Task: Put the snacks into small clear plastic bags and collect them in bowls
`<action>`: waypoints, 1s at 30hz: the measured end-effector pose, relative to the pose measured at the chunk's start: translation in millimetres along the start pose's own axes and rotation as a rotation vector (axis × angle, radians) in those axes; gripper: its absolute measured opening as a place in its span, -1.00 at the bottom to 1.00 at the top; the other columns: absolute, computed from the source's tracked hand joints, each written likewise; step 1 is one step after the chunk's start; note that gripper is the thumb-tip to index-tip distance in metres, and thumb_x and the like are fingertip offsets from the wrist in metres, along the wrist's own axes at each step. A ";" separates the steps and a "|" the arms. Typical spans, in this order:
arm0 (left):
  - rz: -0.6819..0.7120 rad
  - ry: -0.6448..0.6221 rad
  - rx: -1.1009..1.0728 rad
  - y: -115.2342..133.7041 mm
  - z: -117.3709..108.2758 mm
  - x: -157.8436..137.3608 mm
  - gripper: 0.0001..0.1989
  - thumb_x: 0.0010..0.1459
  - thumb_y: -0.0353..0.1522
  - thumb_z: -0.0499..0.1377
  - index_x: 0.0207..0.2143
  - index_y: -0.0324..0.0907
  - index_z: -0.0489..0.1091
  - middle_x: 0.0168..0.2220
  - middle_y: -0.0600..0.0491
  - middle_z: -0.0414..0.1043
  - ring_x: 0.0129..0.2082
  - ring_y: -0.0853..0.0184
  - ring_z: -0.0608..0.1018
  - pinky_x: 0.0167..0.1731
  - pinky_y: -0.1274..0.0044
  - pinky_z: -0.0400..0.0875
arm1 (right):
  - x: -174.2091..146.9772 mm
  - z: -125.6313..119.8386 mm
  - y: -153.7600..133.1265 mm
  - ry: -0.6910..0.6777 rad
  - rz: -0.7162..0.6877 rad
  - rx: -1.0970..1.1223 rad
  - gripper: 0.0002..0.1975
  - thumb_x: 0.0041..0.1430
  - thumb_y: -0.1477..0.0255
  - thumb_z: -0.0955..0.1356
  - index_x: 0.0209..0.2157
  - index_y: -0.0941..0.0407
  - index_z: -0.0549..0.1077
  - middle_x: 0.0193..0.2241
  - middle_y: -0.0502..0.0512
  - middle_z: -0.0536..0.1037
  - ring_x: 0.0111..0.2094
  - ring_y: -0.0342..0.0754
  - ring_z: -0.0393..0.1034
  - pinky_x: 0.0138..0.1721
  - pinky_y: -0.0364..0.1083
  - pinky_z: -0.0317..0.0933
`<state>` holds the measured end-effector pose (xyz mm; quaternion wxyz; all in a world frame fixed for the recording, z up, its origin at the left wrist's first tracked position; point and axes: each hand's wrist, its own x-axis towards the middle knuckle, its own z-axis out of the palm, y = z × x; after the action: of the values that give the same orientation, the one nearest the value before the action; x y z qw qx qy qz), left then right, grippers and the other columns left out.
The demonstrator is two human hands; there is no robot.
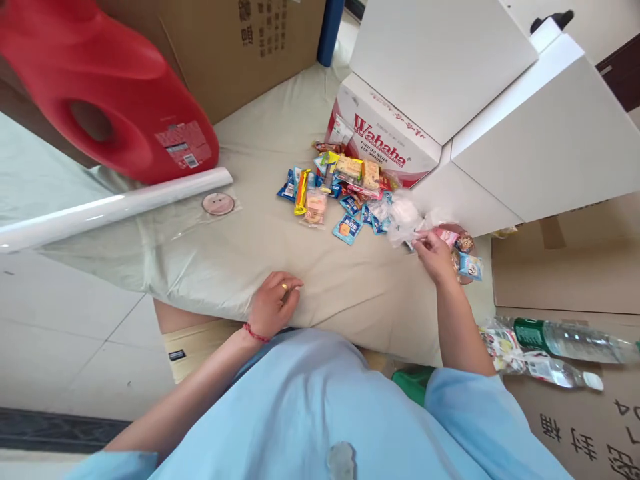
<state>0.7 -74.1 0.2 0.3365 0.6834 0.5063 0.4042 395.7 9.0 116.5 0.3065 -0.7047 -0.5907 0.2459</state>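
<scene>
My right hand (pixel 435 257) pinches the edge of a thin clear plastic bag (pixel 401 212), which lies crumpled beside the snack pile. Close by that hand, partly covered by the bag, several wrapped snacks lie on a round brownish plate or mat, among them a light-blue packet (pixel 470 267). Left of the bag is a heap of small packaged snacks (pixel 350 177), with a blue packet (pixel 347 229) at its front. My left hand (pixel 274 303), wearing a ring and a red bracelet, rests on the beige cloth (pixel 345 293) with loosely bent fingers, thumb apart, holding nothing visible.
A Wahaha carton (pixel 383 137) stands behind the snacks, against white boxes (pixel 445 60). At left are a red jug (pixel 115 87), a white roll (pixel 115 203) and a round pinkish disc (pixel 218 203). Plastic bottles (pixel 575 340) lie on a cardboard box at right.
</scene>
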 end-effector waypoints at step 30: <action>-0.654 -0.263 -1.092 49.7 61.6 48.6 -0.66 -0.07 -0.25 0.50 -0.41 -0.17 0.41 -0.30 0.08 0.53 -0.22 0.38 0.55 -0.26 0.57 0.39 | -132.6 104.3 -1.4 -0.031 0.604 1.321 -0.67 -0.01 0.33 0.56 -0.36 0.07 0.35 -0.41 -0.08 0.56 -0.69 -0.34 -0.06 -0.73 -0.28 -0.15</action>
<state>84.4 -43.3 26.2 0.8005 0.2684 0.3643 0.3930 296.7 -106.5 43.4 0.5786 -0.5013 -0.1030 0.6351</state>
